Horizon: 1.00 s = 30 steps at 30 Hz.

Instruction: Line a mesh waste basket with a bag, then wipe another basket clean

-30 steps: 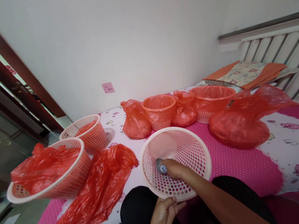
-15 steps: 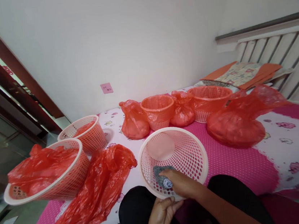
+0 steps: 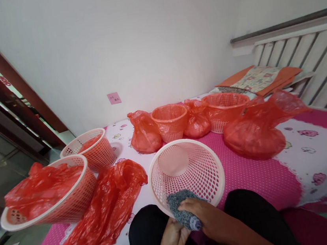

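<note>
A pale pink perforated plastic basket (image 3: 205, 169) lies tilted between my knees, its mouth facing me. My right hand (image 3: 209, 214) is closed around a bunched grey-blue cloth (image 3: 179, 200), which lies over the basket's near rim, partly inside. Below that rim, my left hand (image 3: 174, 236) grips the basket's near edge; the cloth hides some of its fingers. A crumpled red plastic bag (image 3: 106, 217) is spread on the bed to the left of the basket.
Two pink baskets with red bags, a large one (image 3: 80, 196) and a smaller one (image 3: 100, 152), stand left. Along the wall are red-lined baskets (image 3: 170, 117) and filled red bags (image 3: 145, 136). Another full bag (image 3: 253, 135) sits right. Folded fabric (image 3: 261, 78) lies by the headboard (image 3: 313, 60).
My right hand has drawn the cloth from inside the basket toward me, up over the near rim. My left hand stays at the rim. The view has shifted slightly.
</note>
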{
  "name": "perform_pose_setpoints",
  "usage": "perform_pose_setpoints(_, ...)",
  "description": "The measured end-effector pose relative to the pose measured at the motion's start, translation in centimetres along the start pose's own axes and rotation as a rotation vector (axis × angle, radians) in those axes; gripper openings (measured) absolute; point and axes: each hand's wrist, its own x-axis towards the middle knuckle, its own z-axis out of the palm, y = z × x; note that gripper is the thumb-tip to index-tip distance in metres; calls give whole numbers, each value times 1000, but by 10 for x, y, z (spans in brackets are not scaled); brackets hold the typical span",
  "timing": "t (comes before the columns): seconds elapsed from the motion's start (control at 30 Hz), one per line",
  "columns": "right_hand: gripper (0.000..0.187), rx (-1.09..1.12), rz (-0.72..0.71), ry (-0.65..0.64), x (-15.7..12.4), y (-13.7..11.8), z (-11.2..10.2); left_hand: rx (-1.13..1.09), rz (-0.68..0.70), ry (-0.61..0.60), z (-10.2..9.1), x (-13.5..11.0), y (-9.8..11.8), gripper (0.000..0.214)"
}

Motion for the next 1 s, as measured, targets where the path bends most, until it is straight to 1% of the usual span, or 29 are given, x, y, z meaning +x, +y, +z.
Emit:
perform_pose_setpoints(0.17,54,13,32,-28,-17,1,-10,-20,3,-58,6,-1,5,34)
perform_pose_setpoints(0.27,55,2,46,-41,-26,3,-15,-44,-16,-107,8,-2,8,21)
perform_pose_setpoints(0.33,56,7,67,-52,-32,-1,-20,-77,-36,-143,6,-2,8,17)
perform_pose_setpoints(0.4,58,34,94,-57,-35,-12,-28,-106,-56,-151,4,-2,7,22)
perform_pose_setpoints(0.43,58,56,108,-63,-37,-19,-32,-112,-67,-128,2,-1,6,24)
perform_pose_setpoints(0.53,57,148,152,-119,-38,-40,-44,-63,-124,9,2,2,8,25)
perform_pose_setpoints(0.63,57,244,220,-205,-41,-50,-47,12,-147,106,6,8,16,24)
perform_pose_setpoints(0.73,53,289,284,-286,-46,-46,-41,18,-111,194,7,14,26,29)
perform_pose_setpoints(0.8,50,319,304,-293,-52,-39,-37,4,-104,235,5,17,29,33)
perform_pose_setpoints(0.9,43,414,318,-242,-65,-29,-38,-2,-118,260,-3,20,23,38)
perform_pose_setpoints(1.0,39,479,387,-169,-81,-21,-46,-5,-126,287,-10,22,14,39)
